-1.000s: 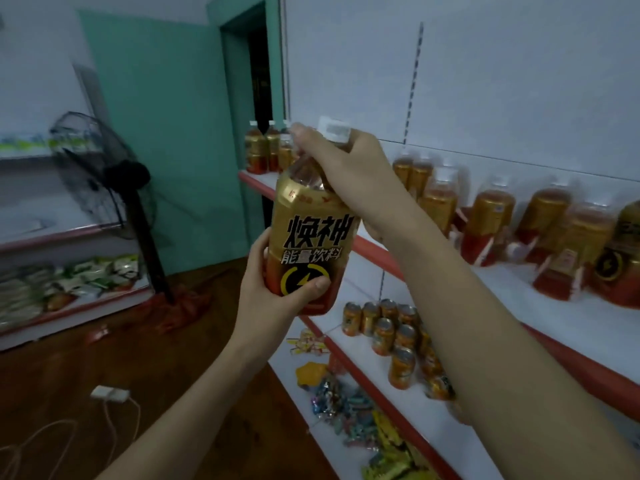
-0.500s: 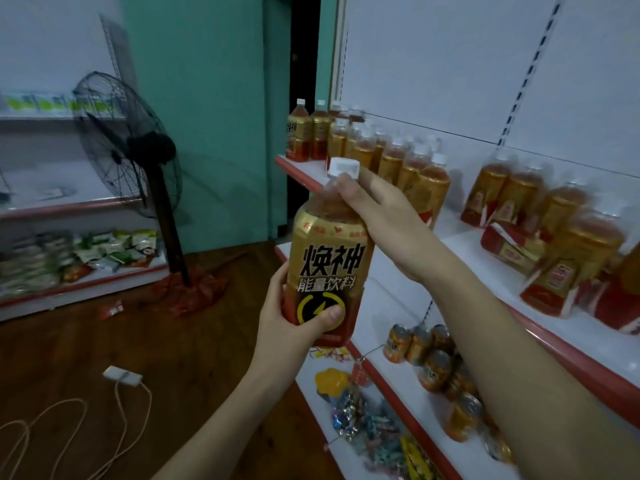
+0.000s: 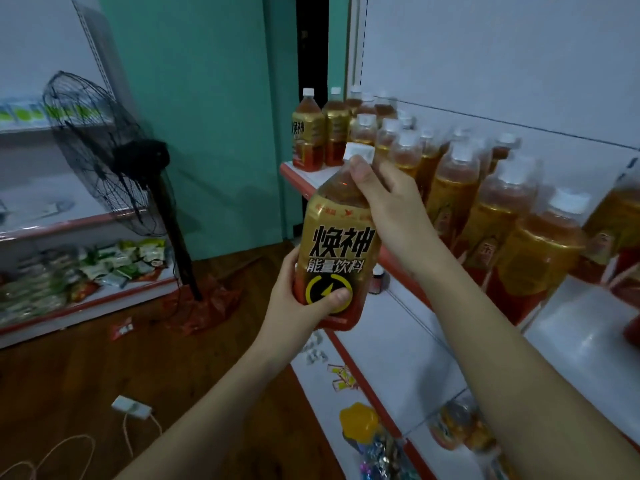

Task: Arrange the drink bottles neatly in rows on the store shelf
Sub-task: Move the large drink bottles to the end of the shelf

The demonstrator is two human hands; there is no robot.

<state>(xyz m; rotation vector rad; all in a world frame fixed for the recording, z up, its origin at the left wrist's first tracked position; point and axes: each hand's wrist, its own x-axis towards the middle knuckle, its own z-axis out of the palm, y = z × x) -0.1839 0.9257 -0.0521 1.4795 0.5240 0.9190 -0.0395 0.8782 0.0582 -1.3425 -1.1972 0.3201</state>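
Observation:
I hold a gold-labelled drink bottle (image 3: 337, 244) with a white cap upright in front of the red-edged store shelf (image 3: 299, 176). My left hand (image 3: 301, 306) grips its base, the thumb lying across the yellow lightning logo. My right hand (image 3: 388, 206) grips its neck just under the cap. On the shelf behind stand several matching bottles (image 3: 502, 216) in rough rows, and two bottles (image 3: 320, 133) stand at the shelf's far left end.
A black standing fan (image 3: 114, 157) stands on the wooden floor at left, beside a low shelf of snack packets (image 3: 104, 268). A white power adapter with cable (image 3: 131, 407) lies on the floor. Lower shelves (image 3: 398, 341) hold cans and sweets.
My view has swung left along the shelf, bringing more upright bottles into sight. Both hands keep the same grip on the bottle, which sits lower against the shelf.

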